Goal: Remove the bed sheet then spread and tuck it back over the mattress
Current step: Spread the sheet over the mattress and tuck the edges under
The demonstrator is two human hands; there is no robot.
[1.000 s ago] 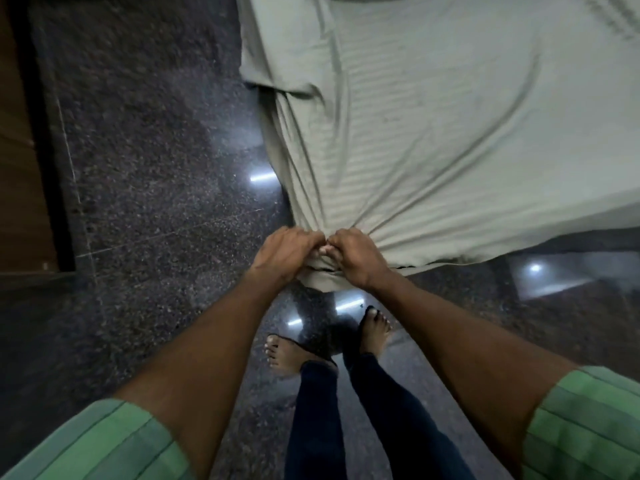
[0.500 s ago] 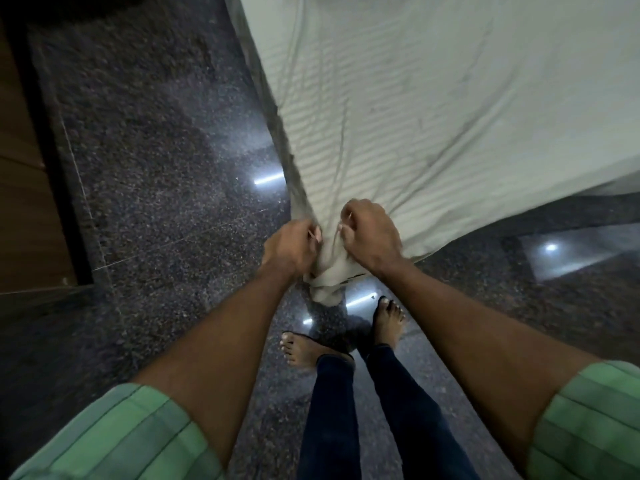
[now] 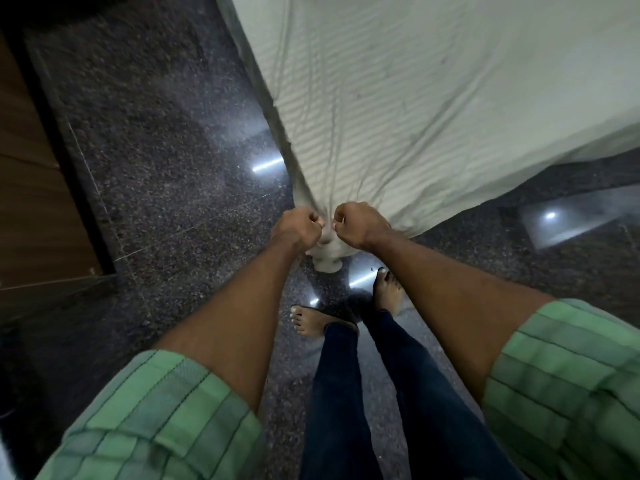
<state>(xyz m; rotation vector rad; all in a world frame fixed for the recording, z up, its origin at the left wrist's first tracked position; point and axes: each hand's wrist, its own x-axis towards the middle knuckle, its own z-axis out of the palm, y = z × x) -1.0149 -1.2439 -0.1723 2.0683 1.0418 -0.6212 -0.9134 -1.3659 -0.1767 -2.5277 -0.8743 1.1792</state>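
- I see the bed sheet (image 3: 433, 109), pale with a fine ribbed stripe, spread across the upper right of the view and drawn down into one gathered corner; creases fan out from that corner across the cloth
- my left hand (image 3: 296, 227) is fisted on the left side of the gathered corner, fingers curled round the bunched cloth; my right hand (image 3: 360, 225) is fisted just beside it on the right side, gripping the same bunch; the knuckles nearly meet
- a small tail of sheet hangs below both fists, above the dark speckled floor (image 3: 166, 188)
- below the sheet's corner stand two bare feet (image 3: 311, 322) in dark trousers; ceiling lights reflect on the floor near them
- well to the left of the sheet runs a brown wooden panel (image 3: 31, 202)
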